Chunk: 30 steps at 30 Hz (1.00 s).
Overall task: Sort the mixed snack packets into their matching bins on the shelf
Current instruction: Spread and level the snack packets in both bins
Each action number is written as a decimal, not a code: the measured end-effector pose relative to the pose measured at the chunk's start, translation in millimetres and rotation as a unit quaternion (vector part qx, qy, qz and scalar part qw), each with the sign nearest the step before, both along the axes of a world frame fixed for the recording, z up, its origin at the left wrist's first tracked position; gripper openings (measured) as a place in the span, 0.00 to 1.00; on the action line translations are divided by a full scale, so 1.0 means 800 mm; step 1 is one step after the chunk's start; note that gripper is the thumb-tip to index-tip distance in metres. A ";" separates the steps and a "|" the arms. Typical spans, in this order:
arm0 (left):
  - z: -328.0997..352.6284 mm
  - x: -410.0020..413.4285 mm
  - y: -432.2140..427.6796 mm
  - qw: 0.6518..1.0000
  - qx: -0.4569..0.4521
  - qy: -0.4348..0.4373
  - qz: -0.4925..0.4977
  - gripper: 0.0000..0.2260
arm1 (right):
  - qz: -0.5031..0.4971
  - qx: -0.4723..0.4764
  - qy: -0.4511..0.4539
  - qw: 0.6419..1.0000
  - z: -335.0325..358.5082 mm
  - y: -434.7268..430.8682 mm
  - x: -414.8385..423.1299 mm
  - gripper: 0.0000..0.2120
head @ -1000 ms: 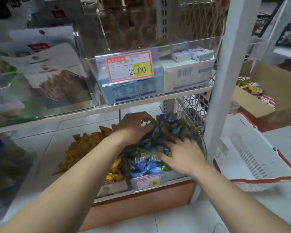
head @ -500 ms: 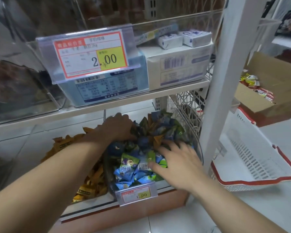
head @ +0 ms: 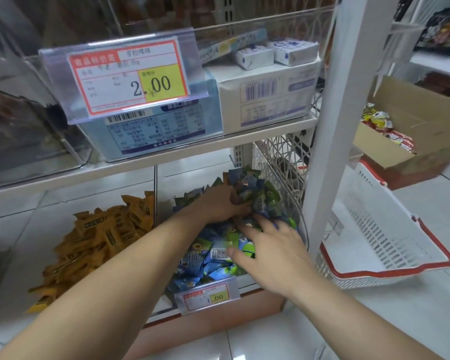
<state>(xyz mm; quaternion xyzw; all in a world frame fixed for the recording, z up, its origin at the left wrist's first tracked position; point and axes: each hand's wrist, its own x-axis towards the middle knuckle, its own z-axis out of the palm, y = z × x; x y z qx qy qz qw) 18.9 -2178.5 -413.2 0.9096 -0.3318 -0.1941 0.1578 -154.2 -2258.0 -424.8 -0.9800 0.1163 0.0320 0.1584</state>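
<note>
The blue and green snack packets [head: 213,258] lie heaped in a clear bin [head: 302,224] on the bottom shelf, at lower centre of the frame. The heap rises towards the back right of the bin.

The left hand [head: 218,203] reaches in from the lower left and sits on the back of the heap. Its fingers are bent down among the packets, with the tips hidden, so I cannot tell whether they grasp any. The right hand [head: 270,253] comes in from the lower right and lies on the front right of the heap. It is released, with fingers spread flat over the packets and the thumb pressed on a packet with a barcode. The two hands are near each other with packets between them.

A small price tag [head: 208,297] reading 1.00 hangs on the bin's front. Left of the bin, past a clear divider, lies a pile of orange packets [head: 102,242].

The shelf above overhangs the back of both bins. It carries a large price tag [head: 130,76] reading 2.00, a blue box [head: 153,131] behind the tag and a white box [head: 265,100] to its right.

A white post [head: 330,126] stands just right of the bin. Beyond it, on the floor at right, lie a white basket with a red rim [head: 390,271] and a cardboard box [head: 405,141] holding red and yellow packets.
</note>
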 end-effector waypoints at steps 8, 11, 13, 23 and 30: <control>0.001 -0.008 -0.002 0.995 -0.039 0.093 -0.015 0.21 | -0.013 0.019 -0.016 1.000 -0.008 0.000 -0.001 0.32; 0.004 -0.007 -0.002 0.993 -0.038 0.106 -0.015 0.20 | -0.013 0.016 -0.020 1.000 -0.009 0.000 -0.002 0.33; 0.004 -0.008 0.002 0.992 -0.073 0.105 -0.018 0.17 | -0.013 0.016 -0.022 1.000 -0.009 0.000 -0.002 0.33; 0.016 0.004 0.023 0.991 -0.127 0.029 0.010 0.13 | -0.011 0.005 -0.030 0.999 -0.007 -0.003 0.003 0.33; 0.050 -0.001 0.051 0.979 -0.201 -0.020 0.036 0.10 | -0.001 0.008 -0.067 0.998 -0.001 -0.002 0.012 0.32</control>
